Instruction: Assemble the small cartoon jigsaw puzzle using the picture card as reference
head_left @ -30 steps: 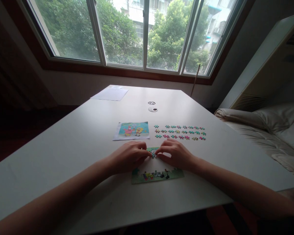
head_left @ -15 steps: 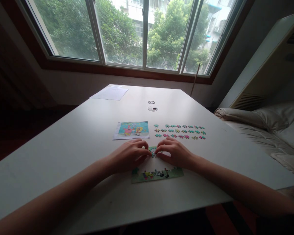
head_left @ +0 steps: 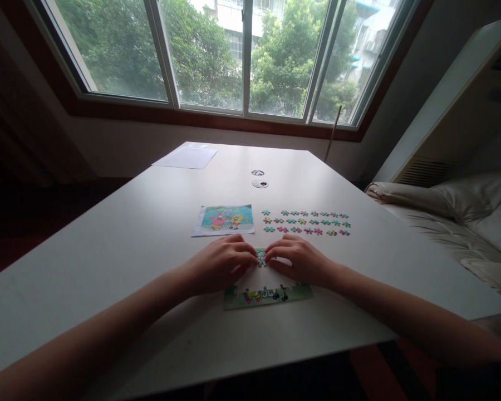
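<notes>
A partly assembled jigsaw puzzle (head_left: 269,301) lies on the white table close to me, its green bottom strip showing cartoon figures. Both hands meet at its upper edge over a small puzzle piece (head_left: 261,258). My left hand (head_left: 223,263) has thumb and fingers drawn together against the piece's left side. From the right, my right hand (head_left: 297,259) pinches at the same piece, its fingers bent. The hands cover the puzzle's left and right sides. Just beyond them lies a picture sheet (head_left: 227,218) with a pink starfish and a yellow sponge figure.
Loose puzzle pieces (head_left: 303,221) lie in three rows beyond my right hand. Two small round discs (head_left: 259,184) sit farther back on the table (head_left: 158,223). White paper (head_left: 186,157) lies at the far left corner. A padded sofa (head_left: 446,223) stands to the right.
My left fingers have straightened slightly and closed in toward the thumb at the piece. My right hand is nearly unmoved. The whole view has shifted a little.
</notes>
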`<action>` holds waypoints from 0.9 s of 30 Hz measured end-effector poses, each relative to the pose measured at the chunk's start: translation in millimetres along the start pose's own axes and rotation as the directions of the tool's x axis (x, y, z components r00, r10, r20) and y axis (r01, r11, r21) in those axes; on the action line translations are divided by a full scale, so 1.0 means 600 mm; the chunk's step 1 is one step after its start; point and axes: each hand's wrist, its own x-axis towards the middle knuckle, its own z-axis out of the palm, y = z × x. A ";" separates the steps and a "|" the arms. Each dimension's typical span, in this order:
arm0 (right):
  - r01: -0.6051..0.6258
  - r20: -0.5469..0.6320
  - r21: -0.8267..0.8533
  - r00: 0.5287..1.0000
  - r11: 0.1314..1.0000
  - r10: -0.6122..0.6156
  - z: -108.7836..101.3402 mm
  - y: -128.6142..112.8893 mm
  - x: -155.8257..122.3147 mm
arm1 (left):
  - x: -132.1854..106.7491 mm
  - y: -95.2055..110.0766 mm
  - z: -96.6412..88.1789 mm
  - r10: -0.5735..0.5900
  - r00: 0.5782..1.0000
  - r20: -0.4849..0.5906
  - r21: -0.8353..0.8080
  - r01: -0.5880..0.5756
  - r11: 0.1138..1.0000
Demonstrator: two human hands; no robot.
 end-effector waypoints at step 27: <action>-0.295 0.418 -0.027 0.865 0.955 0.279 -0.102 0.056 -0.035 | -0.020 -0.035 -0.044 -0.102 0.986 0.133 0.198 0.074 0.977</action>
